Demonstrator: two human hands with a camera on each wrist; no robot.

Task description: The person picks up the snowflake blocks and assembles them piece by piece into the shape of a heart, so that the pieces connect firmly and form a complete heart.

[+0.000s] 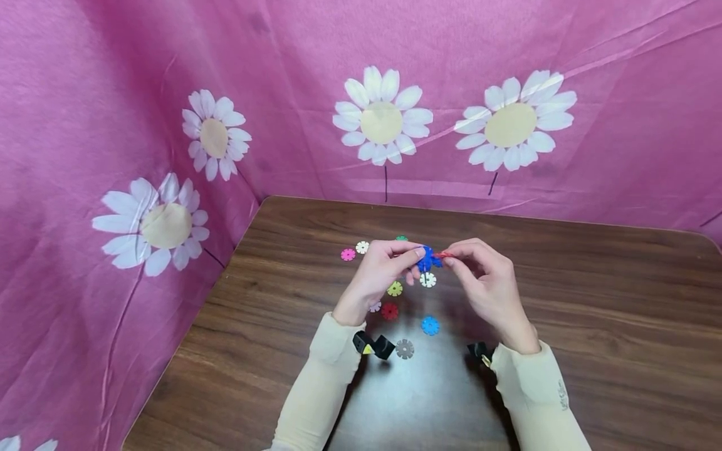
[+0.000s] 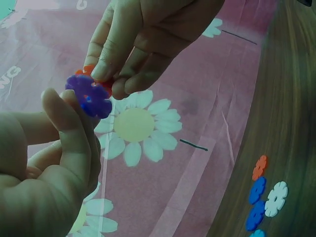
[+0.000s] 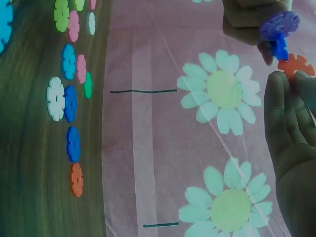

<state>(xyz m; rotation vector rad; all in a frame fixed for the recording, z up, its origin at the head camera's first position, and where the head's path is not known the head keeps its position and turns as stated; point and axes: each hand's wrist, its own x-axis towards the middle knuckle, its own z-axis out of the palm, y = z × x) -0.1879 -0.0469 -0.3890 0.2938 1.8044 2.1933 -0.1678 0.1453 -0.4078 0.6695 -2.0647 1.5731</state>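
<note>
My left hand (image 1: pixel 375 275) pinches a purple-blue notched plastic disc (image 2: pixel 81 88) between thumb and fingers. A smaller-looking blue notched disc (image 3: pixel 281 48) sticks out from it edge-on, toward the other hand. My right hand (image 1: pixel 489 285) pinches an orange-red notched disc (image 3: pixel 295 64), its edge right at the blue one. Both hands are held up close together over the table, and the fingertips cover parts of the discs. Below them on the table lie a white notched disc (image 1: pixel 428 280) and a yellow notched disc (image 1: pixel 395 289).
More loose discs lie on the wooden table (image 1: pixel 609 313): red (image 1: pixel 390 311), light blue (image 1: pixel 430 326), grey (image 1: pixel 404 349), and pink (image 1: pixel 348 255). A pink cloth (image 1: pixel 293 94) with white flowers hangs behind and to the left. Black straps (image 1: pixel 383 347) are at the wrists.
</note>
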